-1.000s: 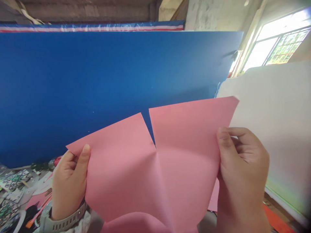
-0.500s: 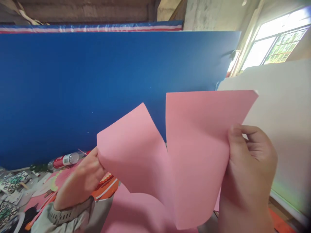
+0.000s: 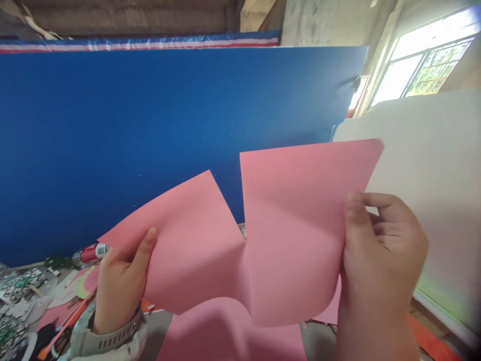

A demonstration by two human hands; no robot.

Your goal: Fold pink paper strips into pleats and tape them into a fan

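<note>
A large sheet of pink paper (image 3: 293, 215) is held up in front of me, with a slit running down from its top edge to about the middle. My left hand (image 3: 122, 276) pinches the left flap, thumb on the near face and fingers behind. The right flap's outer edge is gripped between the thumb and fingers of my right hand (image 3: 387, 240). This right flap stands higher than the left one, and the paper bows at the bottom. Below it, more pink paper (image 3: 210, 341) lies on the grey table. A grey watch strap (image 3: 118, 337) circles my left wrist.
At the left lie a plastic bottle with a red label (image 3: 90, 254), patterned paper pieces (image 3: 22, 286), pink and orange scraps and tools. A blue panel (image 3: 112, 125) stands behind, a white panel (image 3: 424, 150) at the right. Something orange (image 3: 432, 338) lies low on the right.
My left hand has shifted its grip, its thumb now showing on the near face of the left flap. That flap is spread wider and flatter. The right flap has moved slightly left.
</note>
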